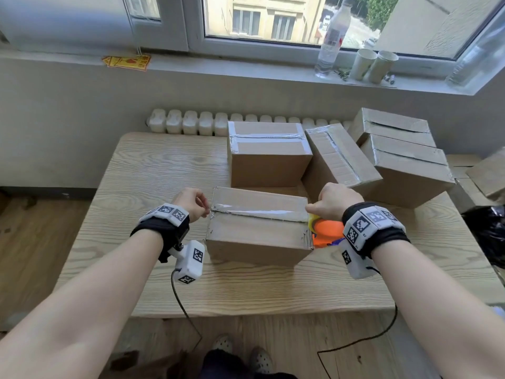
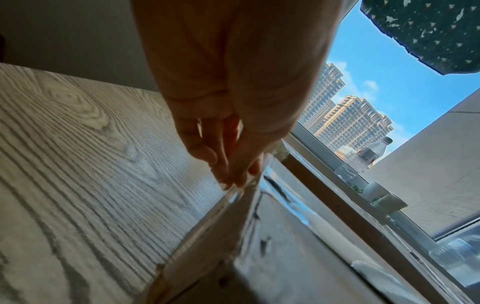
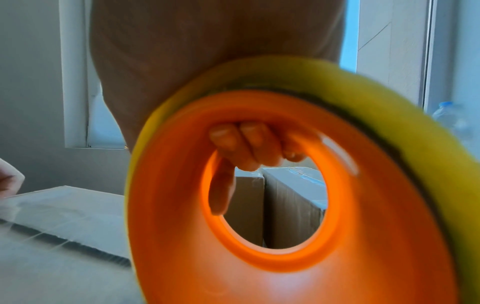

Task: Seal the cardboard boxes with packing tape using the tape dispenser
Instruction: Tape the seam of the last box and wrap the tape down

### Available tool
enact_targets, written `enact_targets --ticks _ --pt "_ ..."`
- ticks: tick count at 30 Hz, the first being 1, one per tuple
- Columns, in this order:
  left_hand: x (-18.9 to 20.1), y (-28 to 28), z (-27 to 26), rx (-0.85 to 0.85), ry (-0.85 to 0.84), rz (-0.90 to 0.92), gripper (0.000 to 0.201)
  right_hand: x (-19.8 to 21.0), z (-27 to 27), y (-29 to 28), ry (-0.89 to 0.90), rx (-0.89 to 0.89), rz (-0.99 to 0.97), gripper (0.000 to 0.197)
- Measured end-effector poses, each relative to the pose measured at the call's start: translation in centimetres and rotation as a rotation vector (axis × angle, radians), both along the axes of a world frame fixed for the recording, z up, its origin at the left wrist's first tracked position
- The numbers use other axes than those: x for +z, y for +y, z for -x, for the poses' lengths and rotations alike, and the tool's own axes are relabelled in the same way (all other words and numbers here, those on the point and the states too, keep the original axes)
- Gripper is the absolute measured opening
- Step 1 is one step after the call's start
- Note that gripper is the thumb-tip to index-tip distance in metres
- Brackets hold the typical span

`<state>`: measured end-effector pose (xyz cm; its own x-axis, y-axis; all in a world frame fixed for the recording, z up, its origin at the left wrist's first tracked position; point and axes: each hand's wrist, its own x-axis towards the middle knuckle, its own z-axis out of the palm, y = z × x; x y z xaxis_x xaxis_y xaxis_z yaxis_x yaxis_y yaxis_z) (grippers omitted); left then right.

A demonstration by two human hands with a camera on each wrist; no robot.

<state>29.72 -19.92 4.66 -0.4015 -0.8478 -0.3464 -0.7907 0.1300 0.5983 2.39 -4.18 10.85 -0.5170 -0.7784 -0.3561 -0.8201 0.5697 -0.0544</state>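
Note:
A cardboard box [image 1: 257, 236] lies in front of me on the wooden table [image 1: 153, 170]. Clear packing tape [image 1: 259, 213] runs along its top seam from end to end. My left hand [image 1: 204, 210] is at the box's left end, its fingertips [image 2: 228, 176] pressing the tape end down over the edge. At the right end my right hand [image 1: 318, 212] grips the orange tape dispenser [image 1: 326, 233], which sits just past the box's right edge. In the right wrist view its fingers [image 3: 246, 144] curl through the dispenser's orange ring [image 3: 285, 236], with the yellow tape roll [image 3: 389, 98] around it.
Several taped boxes stand behind and to the right: one upright [image 1: 269, 157], one leaning [image 1: 338, 160], two stacked [image 1: 407, 170]. A black bag [image 1: 489, 233] lies at the table's right edge. A bottle [image 1: 332, 36] and paper cups [image 1: 371, 65] stand on the windowsill.

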Motion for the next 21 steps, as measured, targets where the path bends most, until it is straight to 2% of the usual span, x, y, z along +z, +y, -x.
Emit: enact_targets --ticks 6,11,15,18,21 --pt "-0.4 0.5 0.2 0.045 -0.024 0.031 0.027 -0.2 0.0 -0.2 -0.006 -0.013 0.009 0.037" --pt "-0.9 1.2 0.3 0.087 -0.014 0.098 0.020 -0.3 0.1 0.1 -0.026 -0.030 0.041 0.036" --pt "-2.1 1.2 -0.1 0.092 -0.016 0.010 0.017 -0.3 0.0 0.2 -0.024 -0.029 0.047 0.035" --pt "-2.3 2.0 0.0 0.039 -0.069 0.070 0.031 -0.5 0.0 0.2 -0.032 -0.028 0.050 0.034" --pt "-1.9 4.0 -0.2 -0.044 0.004 0.221 0.049 -0.6 -0.2 0.1 -0.032 -0.026 0.062 0.034"
